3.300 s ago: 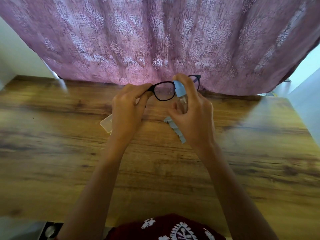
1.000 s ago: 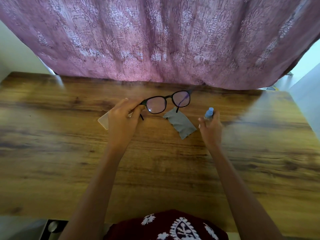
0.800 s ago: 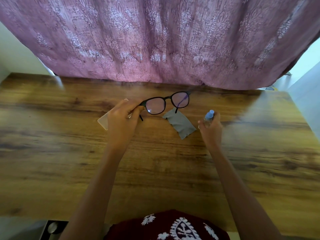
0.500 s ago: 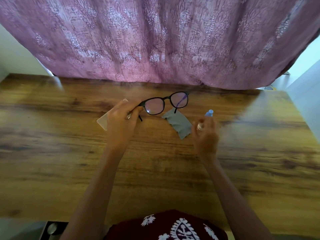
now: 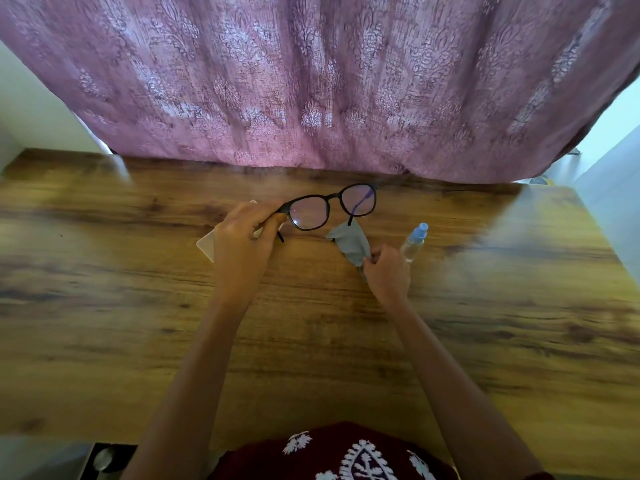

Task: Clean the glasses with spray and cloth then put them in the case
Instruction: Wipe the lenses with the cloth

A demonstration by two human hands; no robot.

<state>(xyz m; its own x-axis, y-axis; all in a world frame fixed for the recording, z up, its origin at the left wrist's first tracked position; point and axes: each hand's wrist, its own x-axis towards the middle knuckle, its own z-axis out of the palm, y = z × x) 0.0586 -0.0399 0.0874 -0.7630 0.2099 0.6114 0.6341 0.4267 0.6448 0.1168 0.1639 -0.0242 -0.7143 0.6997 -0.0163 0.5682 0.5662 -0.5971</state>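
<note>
Your left hand point(image 5: 242, 237) grips the glasses point(image 5: 334, 197) at the corner nearest it. Thumb and fingers are curled round the hinge end of the black frame, and the lenses are held just above the table point(image 5: 138, 306). That looks like the right place to hold. The frame is light and fairly stiff there, but the arms are thin and will likely flex, and the lenses smear and scratch easily. So stay on the rim, never on the glass.

Your right hand point(image 5: 386, 271) is down on the grey cloth point(image 5: 348, 242), thumb and forefinger pinching its near corner. The cloth lies flat on the wood, just under the far lens. Expect it to be limp and nearly weightless, and to dangle from that one corner. You'll probably want to gather more of it over your fingertips before wiping.

The spray bottle point(image 5: 414, 242) sits on the table just beside your right hand, and nothing is holding it. It is small and clear, and it probably tips easily.

The pale case point(image 5: 206, 242) lies mostly hidden under your left hand. You cannot tell from here whether it is open.
</note>
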